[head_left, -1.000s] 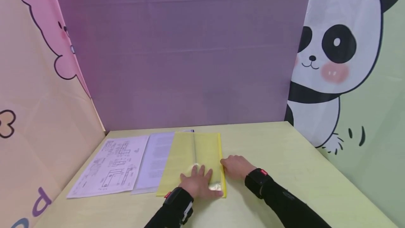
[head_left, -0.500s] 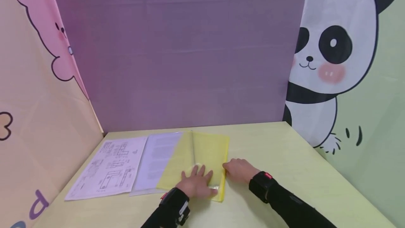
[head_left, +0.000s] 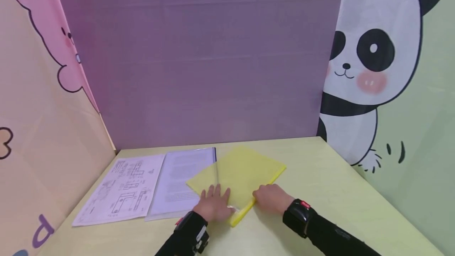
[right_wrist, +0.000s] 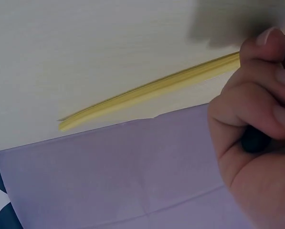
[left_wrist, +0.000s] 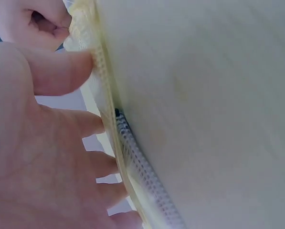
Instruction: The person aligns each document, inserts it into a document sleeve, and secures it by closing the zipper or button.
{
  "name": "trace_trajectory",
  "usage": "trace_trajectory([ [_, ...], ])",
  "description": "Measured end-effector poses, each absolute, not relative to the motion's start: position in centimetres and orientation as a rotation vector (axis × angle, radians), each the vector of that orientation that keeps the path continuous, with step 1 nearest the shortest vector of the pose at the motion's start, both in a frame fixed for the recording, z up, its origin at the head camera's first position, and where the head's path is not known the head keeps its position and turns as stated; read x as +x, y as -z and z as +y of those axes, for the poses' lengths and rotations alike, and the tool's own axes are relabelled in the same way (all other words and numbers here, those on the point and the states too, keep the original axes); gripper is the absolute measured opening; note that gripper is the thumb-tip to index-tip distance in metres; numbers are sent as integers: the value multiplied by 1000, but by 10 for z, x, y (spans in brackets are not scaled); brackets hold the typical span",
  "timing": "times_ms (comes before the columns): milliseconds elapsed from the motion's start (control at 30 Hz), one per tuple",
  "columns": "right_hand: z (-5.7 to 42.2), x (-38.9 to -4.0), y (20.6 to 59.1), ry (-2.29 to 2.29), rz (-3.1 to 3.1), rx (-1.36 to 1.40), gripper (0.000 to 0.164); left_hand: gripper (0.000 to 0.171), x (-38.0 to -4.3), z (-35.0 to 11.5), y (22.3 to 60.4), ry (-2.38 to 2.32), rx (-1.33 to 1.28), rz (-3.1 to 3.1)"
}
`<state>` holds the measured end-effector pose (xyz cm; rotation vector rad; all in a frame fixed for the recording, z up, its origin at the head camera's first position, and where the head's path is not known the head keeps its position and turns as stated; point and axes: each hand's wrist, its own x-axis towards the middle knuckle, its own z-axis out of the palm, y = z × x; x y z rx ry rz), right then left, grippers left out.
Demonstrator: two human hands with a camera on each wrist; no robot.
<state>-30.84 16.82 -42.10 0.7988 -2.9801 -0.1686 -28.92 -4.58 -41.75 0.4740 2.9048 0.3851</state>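
Note:
A see-through yellow document folder (head_left: 245, 169) lies turned at an angle on the table, one corner over a clear folder (head_left: 177, 181) with printed sheets. My right hand (head_left: 273, 199) pinches its thick yellow spine (head_left: 275, 176) along the near right side. In the right wrist view that spine (right_wrist: 152, 91) runs out from the curled fingers of the right hand (right_wrist: 257, 105). My left hand (head_left: 214, 204) rests with spread, straight fingers on the yellow folder's near left part. The left wrist view shows the left hand (left_wrist: 61, 148) along the folder's edge, beside a pale ridged strip (left_wrist: 147, 171).
A white sheet with technical drawings (head_left: 122, 189) lies at the left of the table (head_left: 341, 192), touching or slightly over the clear folder. A purple panel (head_left: 213, 62) stands behind the table, with printed walls on both sides.
The yellow folder has turned clockwise, its far end swinging right and uncovering more of the clear folder. My right hand has moved slightly right and nearer; the left has shifted slightly left.

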Motion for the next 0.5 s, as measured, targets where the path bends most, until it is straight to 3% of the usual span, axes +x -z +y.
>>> trace_trajectory([
  [200,166,-304,422,167,-2956,842,16,64,-289,-47,417,-448,496,2883],
  [500,169,-302,424,119,-2950,864,16,87,-291,-48,423,-382,526,2901],
])
